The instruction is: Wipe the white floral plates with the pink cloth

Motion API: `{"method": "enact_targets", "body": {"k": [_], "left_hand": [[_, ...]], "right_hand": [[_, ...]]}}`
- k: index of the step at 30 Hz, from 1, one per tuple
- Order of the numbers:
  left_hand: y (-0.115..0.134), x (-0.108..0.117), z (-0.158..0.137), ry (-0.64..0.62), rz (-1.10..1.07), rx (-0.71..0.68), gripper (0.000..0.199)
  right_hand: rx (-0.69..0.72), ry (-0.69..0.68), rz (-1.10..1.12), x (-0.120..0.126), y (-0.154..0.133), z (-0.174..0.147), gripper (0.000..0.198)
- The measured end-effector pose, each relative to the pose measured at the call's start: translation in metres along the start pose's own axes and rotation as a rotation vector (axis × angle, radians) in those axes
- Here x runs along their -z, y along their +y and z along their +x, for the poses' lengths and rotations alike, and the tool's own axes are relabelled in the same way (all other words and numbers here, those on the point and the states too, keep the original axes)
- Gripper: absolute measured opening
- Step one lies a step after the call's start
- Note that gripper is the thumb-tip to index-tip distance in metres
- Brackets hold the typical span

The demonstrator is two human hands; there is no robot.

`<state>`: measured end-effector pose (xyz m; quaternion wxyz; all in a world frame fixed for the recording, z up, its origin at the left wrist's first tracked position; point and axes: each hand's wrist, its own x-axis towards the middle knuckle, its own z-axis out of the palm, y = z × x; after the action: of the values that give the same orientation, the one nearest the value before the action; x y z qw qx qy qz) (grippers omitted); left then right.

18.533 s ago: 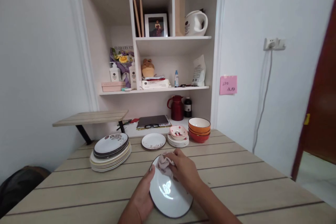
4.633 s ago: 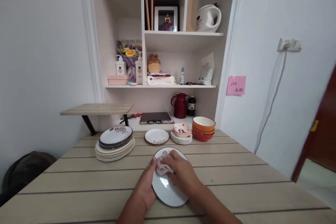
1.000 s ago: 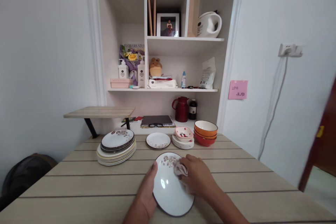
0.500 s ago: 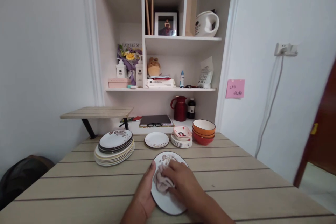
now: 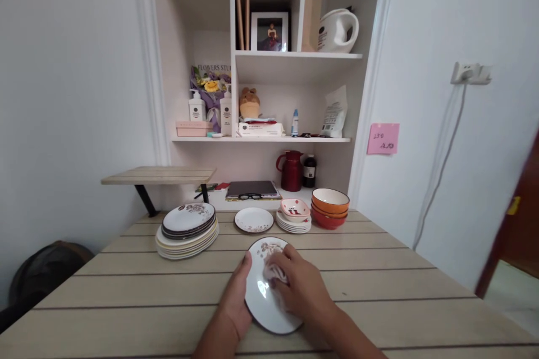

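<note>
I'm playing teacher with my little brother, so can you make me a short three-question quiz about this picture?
1. What is the right hand holding?
A) a fork
B) a cloth
C) a cup

2. True or false: the red bowl sits on top of the stacked orange bowls.

3. Fill in the missing word: the left hand holds a white, dark-rimmed ______ by its edge.

Key:
1. B, a cloth, bunched up in the fingers.
2. False. The red one is at the bottom of that stack.
3. Plate.
</note>
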<state>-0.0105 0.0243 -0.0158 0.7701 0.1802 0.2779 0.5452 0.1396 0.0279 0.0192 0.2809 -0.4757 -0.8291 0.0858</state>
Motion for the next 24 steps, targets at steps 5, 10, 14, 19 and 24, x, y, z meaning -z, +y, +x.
{"method": "enact_targets", "body": {"k": [5,10,14,19,24], "left_hand": [[-0.001,0.000,0.001,-0.034,-0.014,-0.007,0.067],[-0.001,-0.001,0.001,-0.079,-0.025,-0.011,0.064],[0.000,0.000,0.001,-0.043,0.001,0.017,0.069],[-0.001,0.005,0.002,-0.032,0.015,0.017,0.069],[-0.003,0.004,0.005,-0.062,0.004,-0.029,0.062]], "right_hand": [[0.072,-0.226,0.202,0.011,0.010,-0.004,0.049],[0.112,-0.390,0.353,0.022,0.025,-0.004,0.079],[0.039,-0.185,0.212,0.011,0.031,0.004,0.072],[-0.131,0.017,-0.040,0.003,0.026,0.014,0.051],[0.034,0.038,-0.120,-0.001,0.001,0.015,0.030]]}}
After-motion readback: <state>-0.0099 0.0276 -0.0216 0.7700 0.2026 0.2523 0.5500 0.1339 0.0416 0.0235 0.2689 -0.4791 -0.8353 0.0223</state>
